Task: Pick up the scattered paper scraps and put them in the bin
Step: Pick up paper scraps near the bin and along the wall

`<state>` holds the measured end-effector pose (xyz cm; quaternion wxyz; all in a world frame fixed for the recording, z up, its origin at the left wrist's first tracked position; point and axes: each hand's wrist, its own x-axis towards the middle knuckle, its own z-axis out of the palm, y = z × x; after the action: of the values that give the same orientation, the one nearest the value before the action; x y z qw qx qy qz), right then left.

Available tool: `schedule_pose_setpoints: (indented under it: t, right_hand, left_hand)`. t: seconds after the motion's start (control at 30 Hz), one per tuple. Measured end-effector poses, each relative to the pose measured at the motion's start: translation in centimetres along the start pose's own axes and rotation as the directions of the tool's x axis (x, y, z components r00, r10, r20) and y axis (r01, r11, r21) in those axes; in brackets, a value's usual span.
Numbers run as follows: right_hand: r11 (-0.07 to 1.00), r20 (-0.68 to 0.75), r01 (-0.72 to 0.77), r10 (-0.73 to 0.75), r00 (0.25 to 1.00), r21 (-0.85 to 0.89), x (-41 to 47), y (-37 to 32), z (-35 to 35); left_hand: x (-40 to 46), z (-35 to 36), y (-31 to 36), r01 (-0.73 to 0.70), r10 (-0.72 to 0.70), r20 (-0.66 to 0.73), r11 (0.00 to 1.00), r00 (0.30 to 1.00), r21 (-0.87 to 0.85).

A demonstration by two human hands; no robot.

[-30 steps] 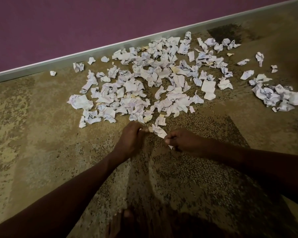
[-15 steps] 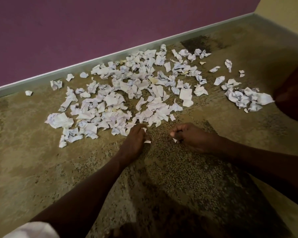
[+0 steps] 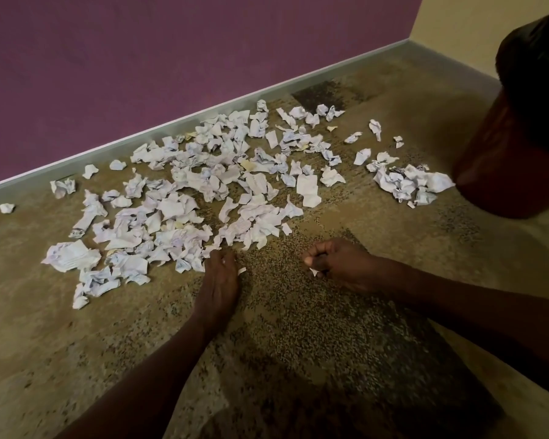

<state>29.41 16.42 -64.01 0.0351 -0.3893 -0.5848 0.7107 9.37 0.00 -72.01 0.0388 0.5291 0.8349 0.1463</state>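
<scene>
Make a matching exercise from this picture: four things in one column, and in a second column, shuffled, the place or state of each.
Things
1. dark red plastic bin
2. large spread of crumpled white paper scraps
3. right hand
4. left hand

Places or states
A. pinches a small white scrap
B. stands at the right edge
C. lies along the purple wall's skirting
D. rests at the near edge of the spread, a scrap beside it

Pairs: 1-B, 2-C, 3-A, 4-D

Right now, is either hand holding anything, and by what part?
Right hand pinches a small paper scrap by its upper edge. Left hand covers another scrap; its fingers are hidden, so a hold cannot be told.
</scene>
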Motion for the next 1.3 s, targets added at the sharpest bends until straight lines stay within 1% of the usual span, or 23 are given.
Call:
schedule_pose_setpoints:
  t: [0.07,0.17,0.23,0.33,0.5,0.57,0.63,0.73,0.77,0.8,0.83,0.87,0.93,1.0,1.03,1.1,1.13,1.2,1.27,1.3]
  right_hand:
    - [1.0,0.0,0.005,-0.005,1.0,0.008,-0.1,-0.1,0.0]
    - [1.0,0.002,0.011,-0.011,1.0,0.009,-0.1,-0.2,0.2]
    - [1.0,0.009,0.008,-0.008,1.0,-0.004,0.0,-0.2,0.4]
    - [1.0,0.026,0.005,-0.005,1.0,-0.014,0.1,-0.2,0.6]
    - [0.999,0.017,0.01,-0.009,1.0,-0.034,-0.3,-0.4,0.7]
    - [1.0,0.002,0.003,-0.003,1.0,-0.002,-0.4,-0.4,0.6]
    - [1.0,-0.005,-0.002,0.002,1.0,0.01,-0.5,-0.5,0.5]
    - [1.0,-0.044,-0.002,0.001,0.999,-0.015,-0.7,-0.8,0.2]
    - [1.0,-0.055,0.003,-0.004,0.998,-0.007,-0.8,-0.9,0.2]
    - [1.0,-0.062,0.009,-0.009,0.998,0.002,-0.8,-1.1,0.2]
    - [1.0,-0.066,0.014,-0.014,0.998,0.006,-0.9,-1.2,0.2]
    - [1.0,-0.068,0.017,-0.016,0.998,0.005,-1.0,-1.4,0.2]
    - [1.0,-0.071,0.013,-0.013,0.997,0.002,-1.1,-1.4,0.2]
    - [1.0,-0.073,0.008,-0.008,0.997,-0.002,-1.1,-1.2,0.2]
    - [1.0,-0.075,0.004,-0.005,0.997,-0.005,-1.0,-1.1,0.3]
    - [1.0,-0.07,-0.004,0.004,0.998,-0.013,-0.9,-1.1,0.5]
    - [1.0,-0.063,-0.011,0.01,0.998,-0.018,-0.9,-1.2,0.7]
    - [1.0,-0.045,-0.022,0.021,0.999,-0.017,-0.7,-1.4,0.9]
    - [1.0,-0.032,-0.02,0.019,0.999,-0.014,-0.5,-1.5,1.1]
    - [1.0,-0.03,-0.017,0.016,0.999,-0.019,-0.4,-1.6,1.3]
  left_hand:
    - [0.0,-0.3,0.3,0.013,-0.013,-0.005,1.0,1.0,-0.002]
    - [0.2,-0.7,1.0,0.042,-0.042,-0.001,0.997,0.999,0.066]
    - [0.2,-0.9,1.2,0.067,-0.067,-0.002,0.997,0.998,0.049]
    - [0.1,-0.8,1.2,0.058,-0.058,-0.001,0.996,0.998,0.074]
    - [0.3,-0.9,1.3,0.108,-0.107,0.025,0.993,0.994,-0.049]
    - [0.3,-1.4,1.4,0.145,-0.138,0.058,0.979,0.989,-0.141]
    - [0.2,-1.5,1.1,0.127,-0.117,0.066,0.977,0.991,-0.173]
    - [-0.2,-1.5,0.2,0.016,-0.018,-0.014,0.994,1.0,-0.112]
    - [-0.2,-1.6,0.1,0.006,-0.011,-0.045,0.995,0.999,-0.101]
    - [-0.2,-1.7,-0.1,0.016,-0.026,-0.08,0.993,0.996,-0.119]
    - [0.1,-2.1,-0.1,0.065,-0.084,-0.109,0.984,0.991,-0.165]
    - [0.5,-2.5,-0.1,0.145,-0.175,-0.12,0.964,0.977,-0.224]
    - [1.2,-3.3,-0.6,0.29,-0.346,-0.13,0.9,0.929,-0.326]
    - [1.6,-4.0,-1.9,0.355,-0.443,-0.131,0.836,0.887,-0.418]
    - [1.6,-4.4,-2.7,0.36,-0.455,-0.126,0.821,0.882,-0.444]
    - [1.3,-5.0,-4.0,0.344,-0.425,-0.103,0.834,0.899,-0.431]
    - [1.0,-5.2,-4.5,0.326,-0.383,-0.07,0.857,0.921,-0.399]
    - [0.2,-5.3,-4.9,0.249,-0.247,0.049,0.911,0.968,-0.33]
    - [-0.9,-4.9,-4.8,0.152,-0.11,0.178,0.958,0.978,-0.243]
    - [-1.4,-4.5,-4.7,0.107,-0.068,0.205,0.977,0.976,-0.183]
